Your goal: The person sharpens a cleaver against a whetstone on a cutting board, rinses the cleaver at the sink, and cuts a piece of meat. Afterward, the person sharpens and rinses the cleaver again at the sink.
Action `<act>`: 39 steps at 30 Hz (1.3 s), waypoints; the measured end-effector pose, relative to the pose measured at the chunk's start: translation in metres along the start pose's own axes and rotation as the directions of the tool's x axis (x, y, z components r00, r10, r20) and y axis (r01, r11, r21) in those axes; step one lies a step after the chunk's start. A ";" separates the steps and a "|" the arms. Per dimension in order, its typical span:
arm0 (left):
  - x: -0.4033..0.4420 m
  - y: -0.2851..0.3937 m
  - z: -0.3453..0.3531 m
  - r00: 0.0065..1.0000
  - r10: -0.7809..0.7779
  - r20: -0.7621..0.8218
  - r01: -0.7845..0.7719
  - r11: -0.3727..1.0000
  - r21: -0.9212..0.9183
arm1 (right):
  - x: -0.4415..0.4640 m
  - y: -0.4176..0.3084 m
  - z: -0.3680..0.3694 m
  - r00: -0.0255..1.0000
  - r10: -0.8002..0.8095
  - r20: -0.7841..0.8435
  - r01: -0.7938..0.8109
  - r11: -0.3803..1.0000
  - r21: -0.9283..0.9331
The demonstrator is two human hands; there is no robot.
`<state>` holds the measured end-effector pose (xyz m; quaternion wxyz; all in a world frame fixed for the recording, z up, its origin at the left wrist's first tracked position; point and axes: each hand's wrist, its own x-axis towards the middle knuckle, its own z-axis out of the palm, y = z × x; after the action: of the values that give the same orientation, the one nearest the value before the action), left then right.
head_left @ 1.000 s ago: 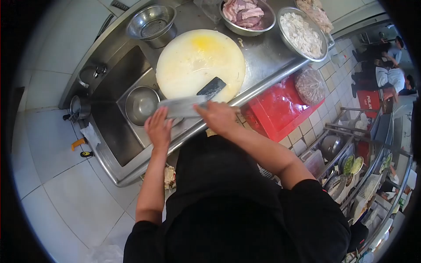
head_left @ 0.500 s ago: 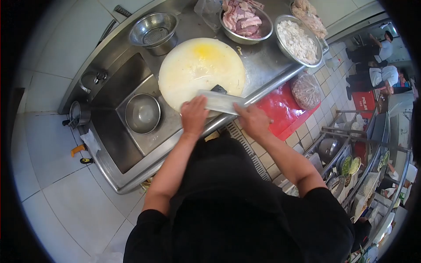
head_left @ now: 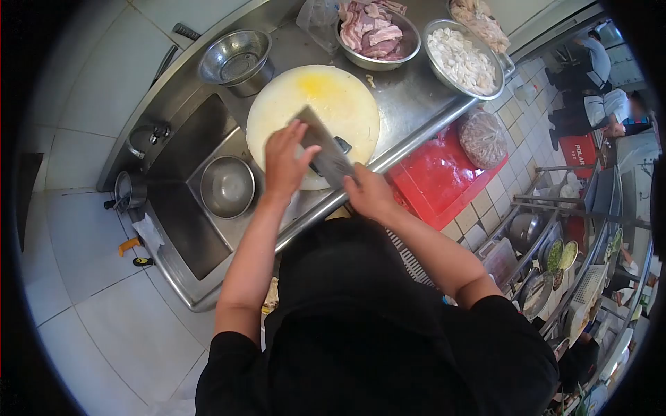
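Grey cleaver [head_left: 321,143]: right hand [head_left: 371,194] closed round near end; left hand [head_left: 283,159] half-open, against far end.

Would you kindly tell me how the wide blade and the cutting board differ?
The blade is grey and roughly rectangular; the cutting board is round and cream-coloured with a yellow patch. The right hand holds the blade, while the cutting board lies on the metal counter. The blade is narrower than the cutting board.

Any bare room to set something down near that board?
The steel counter between the round board and bowl of white pieces, bar one scrap; also the board's yellow-stained far part. The near side is crowded by the left hand, right hand and flat blade.
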<state>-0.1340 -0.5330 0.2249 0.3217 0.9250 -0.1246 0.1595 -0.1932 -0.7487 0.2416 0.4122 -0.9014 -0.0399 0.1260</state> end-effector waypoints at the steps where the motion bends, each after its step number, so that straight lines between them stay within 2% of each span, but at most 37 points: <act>1: 0.000 0.004 0.014 0.996 0.033 0.082 -0.034 0.999 0.017 | -0.004 0.012 -0.005 0.993 0.111 0.046 -0.111 0.994 0.003; 2: -0.006 0.008 0.024 0.988 0.028 0.149 -0.035 0.998 0.049 | -0.008 0.023 -0.008 0.971 0.222 0.093 -0.223 0.975 0.001; 3: -0.016 0.013 0.031 0.976 0.019 0.216 -0.037 0.996 0.080 | -0.015 0.036 -0.007 0.970 0.225 0.096 -0.226 0.974 -0.005; 4: -0.028 0.019 0.034 0.953 -0.056 0.297 0.029 0.995 0.093 | -0.024 0.047 -0.004 0.965 0.222 0.140 -0.234 0.969 0.076; 5: -0.036 0.020 0.034 0.953 -0.058 0.298 0.032 0.995 0.090 | -0.031 0.057 -0.001 0.960 0.214 0.181 -0.243 0.957 0.157; 6: -0.041 0.022 0.032 0.933 -0.085 0.349 0.039 0.990 0.135 | -0.034 0.057 -0.002 0.924 0.279 0.262 -0.342 0.909 0.238; 7: -0.043 0.021 0.032 0.910 -0.112 0.399 0.042 0.983 0.180 | -0.027 0.061 0.001 0.923 0.282 0.261 -0.345 0.908 0.237; 8: -0.034 0.015 0.036 0.890 -0.119 0.439 0.034 0.980 0.197 | -0.013 0.069 0.005 0.945 0.238 0.226 -0.264 0.960 0.093; 9: -0.017 0.007 0.042 0.896 -0.097 0.434 -0.007 0.973 0.232 | 0.002 0.074 0.006 0.961 0.189 0.203 -0.181 0.982 -0.059; 10: 0.008 0.000 0.048 0.892 -0.117 0.437 -0.010 0.961 0.276 | 0.023 0.059 -0.001 0.959 0.241 0.152 -0.227 0.969 -0.101; 12: 0.059 -0.019 0.062 0.902 -0.112 0.416 -0.014 0.958 0.288 | 0.070 0.034 -0.013 0.943 0.321 0.088 -0.309 0.942 -0.127; 15: 0.101 -0.023 0.062 0.840 -0.169 0.516 0.005 0.952 0.305 | 0.099 0.032 -0.008 0.937 0.348 0.027 -0.341 0.930 -0.134; 18: 0.064 0.007 0.039 0.805 -0.178 0.566 -0.043 0.934 0.355 | 0.060 0.043 0.004 0.934 0.345 0.087 -0.333 0.934 -0.133; 19: 0.034 0.008 0.038 0.822 -0.158 0.547 -0.043 0.941 0.336 | 0.031 0.044 0.009 0.936 0.338 0.095 -0.329 0.939 -0.100; 20: 0.011 0.023 0.025 0.789 -0.194 0.583 -0.008 0.946 0.325 | 0.004 0.049 0.012 0.960 0.237 0.147 -0.229 0.971 -0.065; 21: -0.017 0.032 0.020 0.813 -0.184 0.552 0.005 0.951 0.309 | -0.022 0.050 0.015 0.961 0.231 0.152 -0.233 0.972 -0.005; 23: -0.028 0.046 0.010 0.777 -0.256 0.575 0.101 0.952 0.288 | -0.037 0.044 0.010 0.954 0.244 0.173 -0.256 0.965 0.049; 25: 0.002 0.027 0.026 0.808 -0.225 0.545 0.029 0.938 0.344 | 0.006 0.058 0.009 0.955 0.249 0.161 -0.224 0.962 -0.157; 27: 0.063 0.007 0.043 0.808 -0.258 0.530 0.051 0.927 0.372 | 0.069 0.035 -0.009 0.943 0.318 0.099 -0.300 0.940 -0.161; 29: 0.106 -0.019 0.062 0.819 -0.268 0.508 0.068 0.924 0.377 | 0.115 0.031 -0.007 0.955 0.297 -0.012 -0.291 0.928 -0.234; 30: 0.119 -0.017 0.057 0.788 -0.279 0.548 0.054 0.919 0.391 | 0.114 0.028 -0.007 0.956 0.294 -0.015 -0.289 0.928 -0.236; 32: 0.108 -0.007 0.052 0.772 -0.268 0.576 0.027 0.920 0.392 | 0.104 0.027 -0.004 0.947 0.319 -0.035 -0.320 0.928 -0.192; 34: 0.065 0.007 0.045 0.771 -0.248 0.587 0.025 0.932 0.361 | 0.061 0.052 0.011 0.956 0.292 0.038 -0.291 0.956 -0.046; 36: 0.004 0.022 0.035 0.796 -0.207 0.568 0.018 0.947 0.320 | 0.004 0.054 0.013 0.950 0.286 0.121 -0.270 0.954 -0.131; 39: -0.036 0.055 0.011 0.756 -0.243 0.607 0.106 0.962 0.253 | -0.050 0.047 0.007 0.960 0.226 0.163 -0.238 0.970 0.055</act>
<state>-0.1833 -0.5768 0.2334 0.1781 0.9598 -0.1213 -0.1798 -0.2451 -0.7833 0.2119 0.4235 -0.8714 0.0389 0.2447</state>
